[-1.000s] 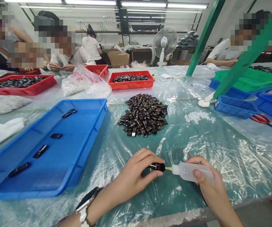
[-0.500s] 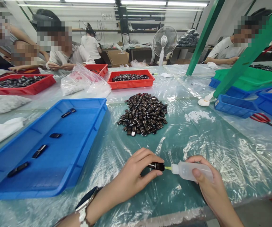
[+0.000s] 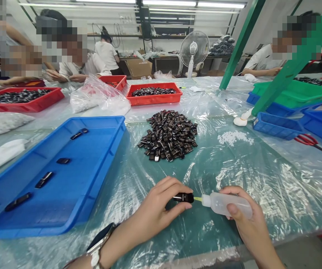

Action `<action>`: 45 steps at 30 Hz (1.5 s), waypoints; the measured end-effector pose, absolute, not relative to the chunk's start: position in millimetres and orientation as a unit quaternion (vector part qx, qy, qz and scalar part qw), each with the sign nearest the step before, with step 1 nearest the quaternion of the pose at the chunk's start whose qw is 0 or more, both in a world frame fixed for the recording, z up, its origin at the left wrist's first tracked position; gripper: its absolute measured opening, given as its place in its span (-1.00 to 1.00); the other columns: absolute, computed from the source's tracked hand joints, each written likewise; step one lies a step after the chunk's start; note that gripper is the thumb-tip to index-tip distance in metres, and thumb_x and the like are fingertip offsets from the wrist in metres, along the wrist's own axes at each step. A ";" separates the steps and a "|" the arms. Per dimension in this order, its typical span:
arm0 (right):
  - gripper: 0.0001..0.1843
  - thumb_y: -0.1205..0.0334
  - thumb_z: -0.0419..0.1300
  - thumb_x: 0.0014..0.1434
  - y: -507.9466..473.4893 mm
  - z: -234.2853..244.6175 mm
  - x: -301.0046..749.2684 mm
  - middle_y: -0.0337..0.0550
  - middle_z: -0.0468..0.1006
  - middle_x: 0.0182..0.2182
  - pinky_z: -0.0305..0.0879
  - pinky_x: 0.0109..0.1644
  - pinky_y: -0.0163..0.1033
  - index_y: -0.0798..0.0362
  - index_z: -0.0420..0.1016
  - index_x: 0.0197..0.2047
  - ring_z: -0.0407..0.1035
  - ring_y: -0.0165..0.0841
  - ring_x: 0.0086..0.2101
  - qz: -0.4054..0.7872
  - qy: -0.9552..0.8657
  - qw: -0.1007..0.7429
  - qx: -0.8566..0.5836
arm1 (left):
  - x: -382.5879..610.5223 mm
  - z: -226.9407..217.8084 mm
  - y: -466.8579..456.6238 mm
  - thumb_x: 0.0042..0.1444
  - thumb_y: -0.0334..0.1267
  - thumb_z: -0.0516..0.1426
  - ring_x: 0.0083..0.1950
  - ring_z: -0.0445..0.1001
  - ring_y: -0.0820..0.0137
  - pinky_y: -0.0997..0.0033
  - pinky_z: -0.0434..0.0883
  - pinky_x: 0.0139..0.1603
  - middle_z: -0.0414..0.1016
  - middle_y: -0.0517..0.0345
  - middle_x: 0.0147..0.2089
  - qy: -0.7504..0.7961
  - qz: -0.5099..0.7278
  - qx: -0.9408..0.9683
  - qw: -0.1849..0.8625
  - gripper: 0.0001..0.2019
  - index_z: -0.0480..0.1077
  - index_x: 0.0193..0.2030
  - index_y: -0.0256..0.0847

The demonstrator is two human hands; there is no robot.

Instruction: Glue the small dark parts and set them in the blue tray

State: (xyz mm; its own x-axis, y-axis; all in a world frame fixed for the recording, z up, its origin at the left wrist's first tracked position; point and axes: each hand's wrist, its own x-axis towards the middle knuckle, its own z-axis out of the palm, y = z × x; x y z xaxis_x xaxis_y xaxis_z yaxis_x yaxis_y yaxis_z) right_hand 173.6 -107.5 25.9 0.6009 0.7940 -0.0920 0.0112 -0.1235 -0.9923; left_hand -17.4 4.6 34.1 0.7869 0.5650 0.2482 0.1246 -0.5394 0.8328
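Note:
Between thumb and fingers, my left hand (image 3: pixel 163 203) pinches a small glossy black plastic part (image 3: pixel 185 197), held level above the table. My right hand (image 3: pixel 245 209) is wrapped round a translucent squeeze bottle (image 3: pixel 228 203) lying nearly sideways. The bottle's thin yellow-green nozzle (image 3: pixel 197 199) points left and its tip meets, or almost meets, the end of the black part. Beyond my hands lies a heap of similar black parts (image 3: pixel 170 138). Right of that heap is a scatter of small white pieces (image 3: pixel 234 138).
A blue tray (image 3: pixel 93 175) with several black parts stands at left. Red trays (image 3: pixel 155 99) of dark parts sit further back. At right are a green post (image 3: pixel 290 63), a green tray (image 3: pixel 292 95), a small blue bin (image 3: pixel 278 127) and red-handled scissors (image 3: pixel 308 140). Co-workers sit across the table.
My hands hold nearly the same pose, with the nozzle still at the black part's end. The whole view has shifted very slightly.

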 end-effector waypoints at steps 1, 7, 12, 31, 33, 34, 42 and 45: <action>-0.46 -0.34 0.35 -0.12 -107.4 26.2 173.8 -0.22 0.38 -0.41 0.09 -0.48 -0.42 -0.03 0.51 -0.33 0.15 -0.48 -0.52 0.332 -0.301 0.591 -0.671 | -17.4 34.2 4.7 0.31 -0.23 0.12 -0.05 0.38 0.37 0.35 0.34 -0.07 0.44 0.15 -0.06 0.202 0.255 0.841 0.433 -0.81 0.36 0.04 -0.11; -0.51 -0.30 0.35 -0.07 -108.4 23.3 176.5 -0.21 0.38 -0.38 0.10 -0.45 -0.40 -0.04 0.50 -0.33 0.22 -0.44 -0.46 0.343 -0.303 0.599 -0.657 | -17.2 34.2 5.6 0.31 -0.23 0.13 -0.04 0.37 0.39 0.37 0.34 -0.06 0.44 0.17 -0.05 0.191 0.253 0.851 0.418 -0.81 0.36 0.04 -0.11; -0.56 -0.24 0.34 -0.01 -109.4 18.6 180.2 -0.20 0.38 -0.40 0.10 -0.43 -0.38 -0.04 0.50 -0.31 0.23 -0.42 -0.43 0.351 -0.319 0.599 -0.645 | -17.5 33.8 5.5 0.31 -0.23 0.13 -0.03 0.37 0.39 0.37 0.33 -0.06 0.44 0.19 -0.05 0.186 0.246 0.858 0.411 -0.82 0.36 0.03 -0.10; -0.55 -0.24 0.32 0.01 -111.7 20.2 180.6 -0.17 0.35 -0.37 0.12 -0.44 -0.36 -0.02 0.45 -0.28 0.22 -0.39 -0.44 0.352 -0.325 0.608 -0.633 | -17.9 46.2 -0.7 0.39 -0.13 -0.03 -0.09 0.35 0.33 0.33 0.34 -0.11 0.36 0.08 -0.11 0.209 0.142 0.863 0.437 -0.78 0.31 0.04 -0.13; -0.56 -0.23 0.30 0.03 -112.8 18.7 183.3 -0.19 0.35 -0.39 0.11 -0.46 -0.38 -0.04 0.46 -0.28 0.22 -0.41 -0.46 0.355 -0.335 0.606 -0.628 | -18.2 47.2 -0.5 0.40 -0.14 -0.04 -0.08 0.34 0.33 0.34 0.33 -0.10 0.34 0.07 -0.10 0.196 0.143 0.864 0.441 -0.77 0.30 0.08 -0.11; -0.58 -0.23 0.30 0.05 -113.3 17.1 185.4 -0.20 0.35 -0.40 0.11 -0.46 -0.40 -0.05 0.46 -0.27 0.22 -0.42 -0.46 0.355 -0.342 0.605 -0.625 | -18.3 47.2 -0.5 0.40 -0.15 -0.04 -0.07 0.34 0.33 0.35 0.33 -0.09 0.34 0.07 -0.09 0.193 0.142 0.861 0.448 -0.77 0.29 0.10 -0.09; -0.68 -0.13 0.31 0.07 -114.6 0.3 203.8 -0.16 0.40 -0.40 0.23 -0.54 -0.43 -0.09 0.51 -0.23 0.30 -0.41 -0.51 0.356 -0.422 0.592 -0.587 | -20.2 42.3 -1.9 0.39 -0.16 -0.01 -0.04 0.35 0.36 0.38 0.33 -0.08 0.36 0.12 -0.04 0.200 0.146 0.850 0.464 -0.76 0.27 0.14 -0.03; -0.68 -0.12 0.32 0.08 -115.1 0.8 204.1 -0.15 0.39 -0.39 0.26 -0.53 -0.43 -0.09 0.52 -0.22 0.32 -0.41 -0.50 0.351 -0.427 0.590 -0.588 | -20.5 42.4 -1.7 0.39 -0.17 0.00 -0.04 0.36 0.35 0.38 0.33 -0.07 0.38 0.12 -0.03 0.200 0.152 0.852 0.459 -0.76 0.27 0.15 -0.04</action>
